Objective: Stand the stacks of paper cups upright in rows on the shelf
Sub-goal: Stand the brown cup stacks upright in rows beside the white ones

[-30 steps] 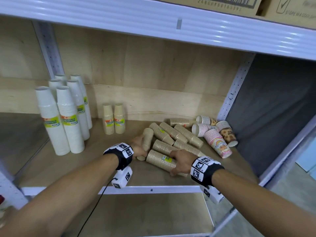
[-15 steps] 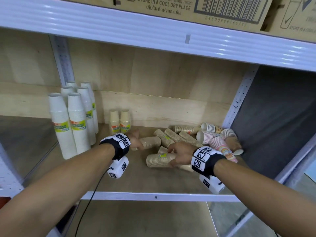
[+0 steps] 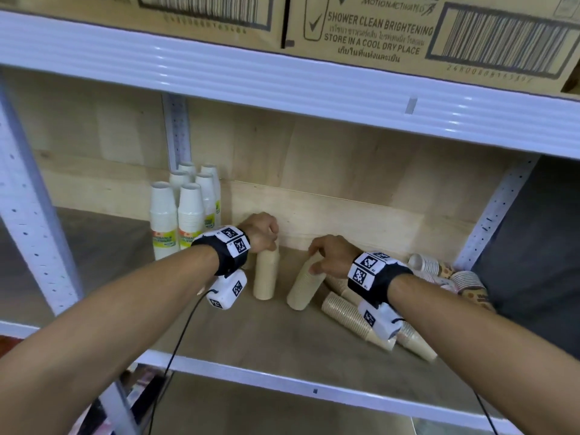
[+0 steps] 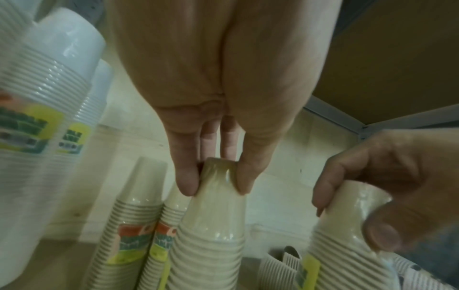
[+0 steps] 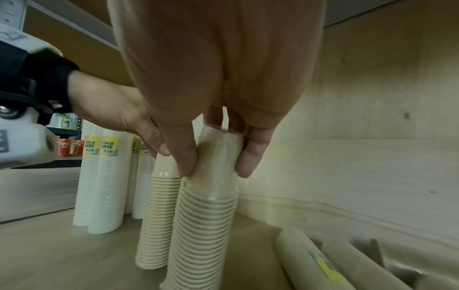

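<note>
1. Left hand [image 3: 262, 231]: fingertips pinch the top of a beige cup stack [image 3: 266, 274], which stands upright on the wooden shelf [image 3: 238, 334], wide end down.
2. Right hand [image 3: 331, 255]: thumb and fingers grip the top of a second beige stack [image 3: 304, 287]. It leans toward the left, base on the shelf, just beside the first stack but apart from it.
3. Left wrist view: two shorter labelled beige stacks [image 4: 129, 225] stand just behind the left-hand stack.
4. Tall white cup stacks [image 3: 188, 211] stand upright in rows at the left, near the back panel.
5. More beige stacks [image 3: 354, 315] lie on their sides at the right, partly hidden under the right wrist.
6. Patterned cup stacks [image 3: 464, 277] lie at the far right by the upright post.
7. Cardboard boxes [image 3: 408, 36] sit on the shelf above.
</note>
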### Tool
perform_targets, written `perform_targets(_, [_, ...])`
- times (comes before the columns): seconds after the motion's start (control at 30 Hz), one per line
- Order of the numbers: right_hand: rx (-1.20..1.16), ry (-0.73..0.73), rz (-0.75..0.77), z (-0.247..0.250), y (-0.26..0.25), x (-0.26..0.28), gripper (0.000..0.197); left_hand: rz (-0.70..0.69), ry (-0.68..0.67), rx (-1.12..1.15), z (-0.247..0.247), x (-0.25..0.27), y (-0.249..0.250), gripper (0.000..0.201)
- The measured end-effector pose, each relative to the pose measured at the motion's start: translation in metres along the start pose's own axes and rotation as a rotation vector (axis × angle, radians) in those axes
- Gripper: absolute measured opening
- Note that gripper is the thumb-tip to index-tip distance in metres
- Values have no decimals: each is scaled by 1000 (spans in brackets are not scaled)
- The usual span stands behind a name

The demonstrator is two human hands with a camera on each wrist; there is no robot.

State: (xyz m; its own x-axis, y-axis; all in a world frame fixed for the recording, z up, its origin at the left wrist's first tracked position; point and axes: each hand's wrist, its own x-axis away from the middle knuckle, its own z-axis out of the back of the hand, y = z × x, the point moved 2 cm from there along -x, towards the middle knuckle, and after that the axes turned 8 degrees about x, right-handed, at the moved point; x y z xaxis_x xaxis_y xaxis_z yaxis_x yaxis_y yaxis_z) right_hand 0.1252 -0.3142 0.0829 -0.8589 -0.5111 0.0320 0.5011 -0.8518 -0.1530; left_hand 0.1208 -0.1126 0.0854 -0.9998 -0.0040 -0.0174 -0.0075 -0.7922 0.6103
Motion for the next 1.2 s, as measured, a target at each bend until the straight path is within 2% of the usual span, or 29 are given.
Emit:
perform_targets(0.3, [49,31,52,2,-39,-61,47,91,125,27,35,-2,-26,32])
perform_targets(0.43, [39,15,65,-7,-51,-83,49,100,137,-2,34,0,-31,36])
perform_targets(0.67, [-3,-32,121,-25,-62,-105,41,115,143,-34,25,-3,-40,36])
perform_targets(0.83, [-71,27,141,-30,-64,-109,39,126,156,-62,22,-8,-43,39])
perform_targets(0.97, [-35,125,83,-24,-63,-112,31,167,208,-15,24,-12,-46,48])
perform_targets(1.07, [-1,111,33,-21,-64,-114,26,170,207,-38,23,-15,-45,35])
perform_targets(1.2, [-13,73,85,-22,-63,-119,23,140,155,-70,23,-17,-44,21])
